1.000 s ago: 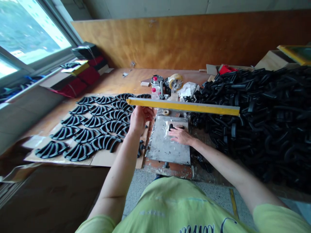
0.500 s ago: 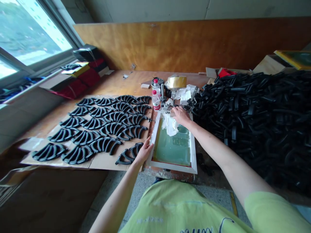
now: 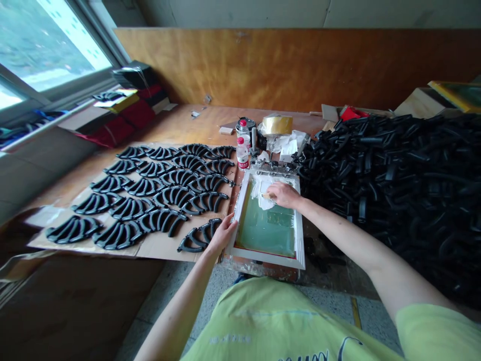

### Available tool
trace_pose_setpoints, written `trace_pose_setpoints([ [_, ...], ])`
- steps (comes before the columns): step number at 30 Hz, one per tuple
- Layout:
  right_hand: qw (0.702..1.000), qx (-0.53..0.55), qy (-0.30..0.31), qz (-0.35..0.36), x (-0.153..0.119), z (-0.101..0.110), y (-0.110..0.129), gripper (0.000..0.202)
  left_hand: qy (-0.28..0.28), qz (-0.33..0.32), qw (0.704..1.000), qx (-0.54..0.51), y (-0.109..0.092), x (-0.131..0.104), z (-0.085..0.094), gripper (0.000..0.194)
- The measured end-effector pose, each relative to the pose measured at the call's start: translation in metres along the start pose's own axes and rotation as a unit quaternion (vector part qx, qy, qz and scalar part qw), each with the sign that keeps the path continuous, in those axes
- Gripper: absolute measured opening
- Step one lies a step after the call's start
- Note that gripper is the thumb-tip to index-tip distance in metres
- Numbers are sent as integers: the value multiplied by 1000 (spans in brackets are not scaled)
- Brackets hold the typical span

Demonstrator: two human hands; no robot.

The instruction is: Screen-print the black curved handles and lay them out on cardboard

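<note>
The wooden workbench [image 3: 199, 116] runs beneath an upright board [image 3: 244, 65], and everything on it is set around one landmark, the screen-printing frame [image 3: 299, 235] directly in front of you. Your right hand [image 3: 283, 194] is closed on a small light-coloured squeegee [image 3: 267, 195] at the far part of the frame's green mesh [image 3: 263, 235], in the white ink [image 3: 259, 186]; that firm hold probably lets you press evenly. Your left hand [image 3: 226, 229] lies against the frame's left rail, likely to steady it; you have fingers on the edge, but I cannot tell whether they curl underneath. Metal hardware [image 3: 276, 167] sits at the frame's far end, perhaps to anchor it. Left of the frame, fan-shaped rows of curved black parts [image 3: 75, 229] lie on cardboard [image 3: 154, 249], seemingly spread so that faces stay untouched. Right of it, a loose heap of black parts [image 3: 376, 170] is within easy reach. Beyond the frame stand red-capped bottles [image 3: 242, 156] and a yellowish tape roll [image 3: 277, 125], apparently kept clear of your hands.
</note>
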State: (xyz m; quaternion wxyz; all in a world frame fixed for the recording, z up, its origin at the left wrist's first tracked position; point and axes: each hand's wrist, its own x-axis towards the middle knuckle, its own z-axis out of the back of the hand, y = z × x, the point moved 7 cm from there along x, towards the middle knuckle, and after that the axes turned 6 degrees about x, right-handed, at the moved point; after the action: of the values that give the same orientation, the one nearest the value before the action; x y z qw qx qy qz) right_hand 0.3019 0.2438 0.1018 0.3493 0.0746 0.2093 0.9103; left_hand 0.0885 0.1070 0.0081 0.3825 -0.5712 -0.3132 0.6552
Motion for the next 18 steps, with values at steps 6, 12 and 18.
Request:
trace_pose_setpoints([
  [6, 998, 20, -24, 59, -25, -10, 16, 19, 0, 12, 1000, -1, -2, -1, -1, 68],
  [12, 987, 29, -105, -120, 30, 32, -34, 47, 12, 17, 1000, 1, -30, -15, 6, 76],
  [18, 936, -26, -256, -239, 16, 101, -87, 49, -8, -51, 998, -38, -109, -32, 28, 58],
])
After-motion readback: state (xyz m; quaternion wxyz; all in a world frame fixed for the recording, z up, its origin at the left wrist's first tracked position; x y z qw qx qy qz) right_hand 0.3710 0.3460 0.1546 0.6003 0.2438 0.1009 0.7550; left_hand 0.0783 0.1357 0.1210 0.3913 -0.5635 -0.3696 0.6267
